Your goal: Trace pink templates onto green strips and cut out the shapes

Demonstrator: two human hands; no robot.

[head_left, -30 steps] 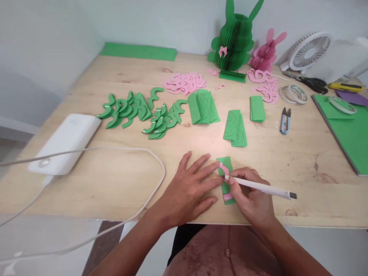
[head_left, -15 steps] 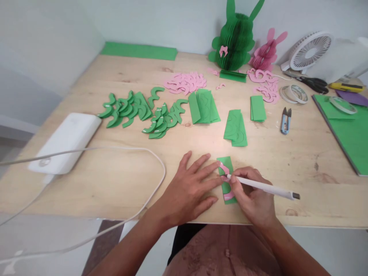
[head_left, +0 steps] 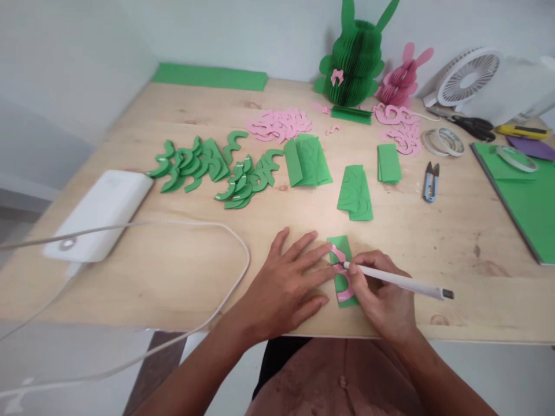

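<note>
The fingertips of the right hand (head_left: 384, 294) are pinched round a white pen (head_left: 399, 279), close to its point, with the barrel sloping away to the right. From where I stand, the tip meets the inner curve of a pink cutout (head_left: 339, 254), which lies flat on a small strip of green paper (head_left: 342, 241) near the front edge of the table. The left hand (head_left: 286, 283) grasps nothing — it is spread palm down, index and middle fingertips on the left side of the pink shape, thumb resting on the wood just beside the strip.

For a clean outline, I'd say the pen wants to hug the pink edge with light, even pressure; push hard and the thin shape could slide or buckle. Those two fingertips look well placed for the upper and middle parts, but the lower end has no finger on it, so it may need one when the line gets there. Lifting both holding fingers at once would risk losing the place.

Just beyond, overlapping green sheets (head_left: 355, 193) carry similar curved lines. Blue snips (head_left: 430, 182) lie off to the right; a heap of green curved pieces (head_left: 243, 185) sits to the left — well clear of the work.
</note>
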